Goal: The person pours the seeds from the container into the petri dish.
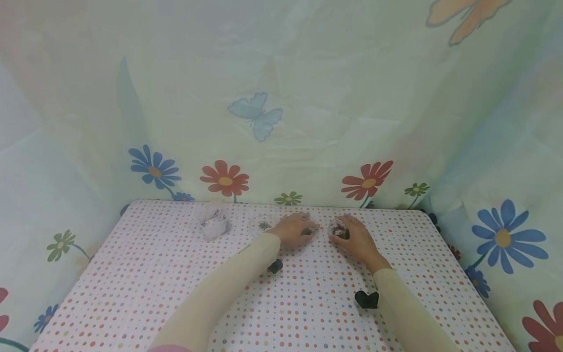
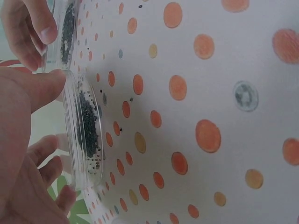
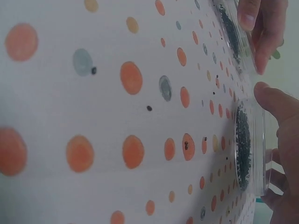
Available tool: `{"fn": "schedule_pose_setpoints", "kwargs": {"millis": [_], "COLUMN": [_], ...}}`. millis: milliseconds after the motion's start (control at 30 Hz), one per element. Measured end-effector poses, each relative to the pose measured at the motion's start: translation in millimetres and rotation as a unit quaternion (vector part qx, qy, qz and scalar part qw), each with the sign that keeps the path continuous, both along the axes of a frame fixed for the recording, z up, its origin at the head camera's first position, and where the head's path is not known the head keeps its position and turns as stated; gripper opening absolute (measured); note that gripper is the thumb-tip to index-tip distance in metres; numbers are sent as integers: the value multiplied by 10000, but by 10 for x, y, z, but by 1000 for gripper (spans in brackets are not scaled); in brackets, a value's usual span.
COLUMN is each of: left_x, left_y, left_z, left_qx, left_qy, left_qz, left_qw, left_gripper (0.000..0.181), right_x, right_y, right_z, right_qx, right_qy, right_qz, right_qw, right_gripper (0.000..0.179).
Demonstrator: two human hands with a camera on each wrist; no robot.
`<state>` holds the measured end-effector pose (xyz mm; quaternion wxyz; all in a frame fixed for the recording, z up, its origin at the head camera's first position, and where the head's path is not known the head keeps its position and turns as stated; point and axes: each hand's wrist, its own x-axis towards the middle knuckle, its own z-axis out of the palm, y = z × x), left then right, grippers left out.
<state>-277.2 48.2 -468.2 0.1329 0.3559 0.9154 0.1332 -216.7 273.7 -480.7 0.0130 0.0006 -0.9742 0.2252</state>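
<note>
Dark small grains fill part of a clear petri dish [image 2: 88, 130] standing on the dotted table. Round its rim my left hand [image 1: 293, 231] grips, thumb on one side and fingers on the other in the left wrist view. A second petri dish [image 3: 245, 144], with a thicker layer of dark grains, stands close by to the right. My right hand [image 1: 358, 241] holds this one by its clear edge, thumb and fingers on opposite sides. A round clear lid sits over the grains of the left dish. The palms hide part of both dishes in the head view.
Farther left lie another round clear dish [image 1: 264, 225] with a few dark grains and a crumpled-looking clear container [image 1: 214, 224]. Several loose dark grains [image 3: 149, 108] are scattered on the dotted tabletop [image 1: 176, 274]. A flower-printed curtain [image 1: 308, 122] rises behind the table's far edge.
</note>
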Motion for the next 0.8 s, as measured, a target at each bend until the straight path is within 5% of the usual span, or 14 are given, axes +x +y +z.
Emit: {"fn": "schedule_pose_setpoints", "kwargs": {"millis": [800], "left_x": [44], "left_y": [19], "left_z": [-12], "left_qx": [-48], "left_qy": [112], "left_qz": [-29], "left_qw": [9999], "left_gripper": [42], "right_x": [59], "right_y": [-24], "right_z": [-22], "right_qx": [89], "right_qy": [203], "right_qz": [85], "right_qw": [9997], "right_gripper": [72]}}
